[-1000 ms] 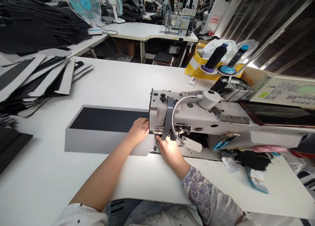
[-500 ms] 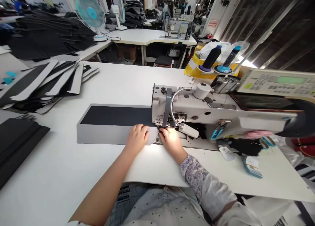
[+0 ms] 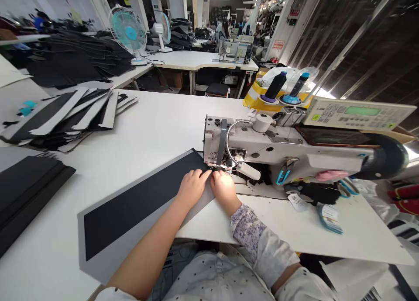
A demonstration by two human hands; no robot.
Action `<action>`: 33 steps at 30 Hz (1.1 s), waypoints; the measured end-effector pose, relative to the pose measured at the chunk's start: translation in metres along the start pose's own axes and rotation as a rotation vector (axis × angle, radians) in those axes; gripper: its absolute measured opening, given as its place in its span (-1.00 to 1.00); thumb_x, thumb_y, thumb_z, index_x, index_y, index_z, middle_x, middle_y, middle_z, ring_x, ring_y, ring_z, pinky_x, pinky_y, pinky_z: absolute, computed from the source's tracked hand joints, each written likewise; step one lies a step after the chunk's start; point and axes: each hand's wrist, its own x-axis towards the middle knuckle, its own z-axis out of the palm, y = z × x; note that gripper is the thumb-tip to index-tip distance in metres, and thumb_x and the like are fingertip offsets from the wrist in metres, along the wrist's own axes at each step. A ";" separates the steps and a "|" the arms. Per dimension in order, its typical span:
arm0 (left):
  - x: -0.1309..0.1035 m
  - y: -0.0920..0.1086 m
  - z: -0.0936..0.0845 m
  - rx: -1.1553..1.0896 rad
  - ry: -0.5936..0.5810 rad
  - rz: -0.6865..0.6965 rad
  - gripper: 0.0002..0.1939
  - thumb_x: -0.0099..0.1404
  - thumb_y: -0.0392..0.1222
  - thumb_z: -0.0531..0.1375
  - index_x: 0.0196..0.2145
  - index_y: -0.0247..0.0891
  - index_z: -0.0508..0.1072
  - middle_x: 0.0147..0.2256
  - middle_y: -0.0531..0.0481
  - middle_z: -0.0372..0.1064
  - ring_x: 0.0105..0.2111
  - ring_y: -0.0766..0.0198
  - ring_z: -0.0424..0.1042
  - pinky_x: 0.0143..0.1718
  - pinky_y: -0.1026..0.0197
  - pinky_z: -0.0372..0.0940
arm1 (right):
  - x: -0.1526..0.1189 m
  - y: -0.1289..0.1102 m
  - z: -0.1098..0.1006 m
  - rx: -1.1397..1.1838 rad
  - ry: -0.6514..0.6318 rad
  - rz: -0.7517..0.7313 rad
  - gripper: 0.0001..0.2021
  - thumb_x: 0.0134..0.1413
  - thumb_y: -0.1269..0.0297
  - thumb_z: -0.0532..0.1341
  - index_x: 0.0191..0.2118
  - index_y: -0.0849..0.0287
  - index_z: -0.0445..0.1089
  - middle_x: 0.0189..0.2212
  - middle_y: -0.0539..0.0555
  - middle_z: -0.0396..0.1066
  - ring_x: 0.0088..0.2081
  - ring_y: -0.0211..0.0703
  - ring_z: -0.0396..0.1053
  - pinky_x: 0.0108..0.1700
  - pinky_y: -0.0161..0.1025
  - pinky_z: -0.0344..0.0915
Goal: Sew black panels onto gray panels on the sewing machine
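Panel of black and grey sheet material (image 3: 137, 205) slants into the off-white industrial sewing machine (image 3: 255, 139), hands close to the metal presser area (image 3: 218, 167)

In the head view, the main risk looks to be at the fingertips: both hands are right beside the machine's working end, so a small slip forward could put a finger under the moving parts. The panel lies obliquely on the white bench (image 3: 157, 117), its inner end at the machine head, its long outer part reaching toward the near edge. Uneven pressure from the hands could swing it off line or pucker the grey border. The left forearm (image 3: 149, 248) crosses over that border and could drag on it.

The left hand (image 3: 192, 188) rests palm down on the panel, fingers slightly apart and bent, pressing from above rather than gripping. The right hand (image 3: 224, 188) is curled, fingers bunched together by the panel's inner end; whether they pinch the edge cannot be told, as the fingertips are partly hidden. The white cylinder on a flexible metal neck (image 3: 248, 171) is just beside that hand and might be knocked. Loose grey and black cut pieces (image 3: 88, 113) lie farther left, well apart from the panel.
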 end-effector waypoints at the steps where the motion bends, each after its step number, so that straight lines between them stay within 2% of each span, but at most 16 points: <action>1: 0.002 0.000 0.002 -0.006 0.023 0.029 -0.63 0.36 -0.26 -0.01 0.08 -0.08 0.36 -0.25 -0.09 0.30 -0.27 0.16 0.28 -0.24 0.13 0.19 | -0.002 -0.001 0.000 -0.022 0.005 -0.052 -0.84 0.20 0.42 0.09 -0.24 0.26 0.43 -0.38 0.17 0.41 -0.29 -0.07 0.37 -0.21 -0.20 0.26; 4: 0.006 -0.002 0.006 -0.031 0.058 0.050 -0.63 0.35 -0.24 0.03 0.08 -0.03 0.38 -0.23 -0.08 0.32 -0.24 0.14 0.26 -0.20 0.09 0.19 | -0.008 -0.005 -0.002 -0.048 0.011 -0.143 -0.81 0.16 0.48 0.09 -0.17 0.30 0.43 -0.36 0.20 0.40 -0.29 -0.03 0.35 -0.21 -0.14 0.29; 9: 0.007 -0.002 0.005 -0.066 0.063 0.006 -0.67 0.33 -0.27 0.05 -0.01 -0.08 0.45 -0.22 -0.09 0.36 -0.21 0.14 0.29 -0.20 0.09 0.21 | -0.025 -0.006 -0.007 0.069 0.034 -0.153 -0.73 0.19 0.44 0.07 -0.06 0.29 0.42 -0.28 0.21 0.40 -0.24 -0.03 0.33 -0.17 -0.12 0.30; 13: -0.005 0.008 0.006 -0.105 0.090 0.035 -0.63 0.31 -0.32 0.04 0.04 -0.14 0.39 0.00 -0.12 0.36 -0.02 0.08 0.29 -0.05 0.04 0.21 | -0.042 -0.001 -0.010 0.216 0.055 -0.200 -0.72 0.19 0.46 0.06 -0.04 0.23 0.40 -0.07 0.20 0.40 -0.14 -0.05 0.32 -0.09 -0.12 0.28; 15: -0.012 0.013 0.011 -0.150 0.099 0.091 -0.59 0.34 -0.33 0.00 0.11 -0.13 0.32 0.11 -0.10 0.30 0.09 0.10 0.23 0.04 0.04 0.17 | -0.045 0.003 -0.013 0.263 0.041 -0.216 -0.74 0.21 0.46 0.05 -0.05 0.21 0.40 -0.09 0.16 0.43 -0.16 -0.07 0.33 -0.08 -0.12 0.28; 18: -0.019 0.013 0.018 -0.198 0.071 0.123 -0.58 0.36 -0.34 -0.03 0.14 -0.13 0.28 0.11 -0.06 0.33 0.11 0.15 0.24 0.06 0.05 0.17 | -0.042 0.007 -0.016 0.314 0.039 -0.220 -0.79 0.23 0.43 0.08 -0.11 0.20 0.43 -0.17 0.12 0.48 -0.23 -0.09 0.34 -0.11 -0.14 0.30; 24: -0.009 -0.006 0.020 -0.209 0.027 0.181 -0.63 0.34 -0.36 0.01 0.04 -0.14 0.39 0.08 -0.06 0.37 0.12 0.13 0.26 0.07 0.01 0.20 | -0.032 0.020 -0.013 0.370 0.099 -0.276 -0.85 0.21 0.34 0.17 -0.14 0.19 0.44 -0.25 0.12 0.51 -0.23 -0.08 0.39 -0.12 -0.14 0.31; 27: -0.001 -0.015 0.017 -0.225 0.031 0.219 -0.56 0.27 -0.45 0.03 0.00 -0.07 0.44 0.05 0.00 0.38 0.10 0.16 0.27 0.07 0.04 0.22 | -0.030 0.036 -0.017 0.361 0.098 -0.206 -0.85 0.24 0.28 0.13 -0.22 0.17 0.44 -0.30 0.10 0.50 -0.26 -0.09 0.41 -0.15 -0.17 0.31; 30: 0.007 -0.024 0.018 -0.233 0.066 0.226 -0.50 0.22 -0.50 0.03 -0.03 -0.02 0.47 -0.03 -0.01 0.40 0.01 0.17 0.31 0.04 0.07 0.24 | -0.030 0.060 -0.021 0.268 0.135 -0.018 -0.78 0.28 0.25 0.05 -0.26 0.15 0.43 -0.35 0.10 0.48 -0.29 -0.08 0.41 -0.19 -0.18 0.30; 33: 0.018 -0.031 0.019 -0.263 0.067 0.212 -0.49 0.21 -0.52 0.01 -0.07 -0.02 0.51 -0.13 -0.02 0.42 -0.09 0.19 0.34 -0.03 0.09 0.26 | -0.029 0.085 -0.020 0.131 0.234 0.027 -0.76 0.27 0.29 0.01 -0.21 0.16 0.42 -0.27 0.16 0.45 -0.17 -0.01 0.38 -0.09 -0.12 0.27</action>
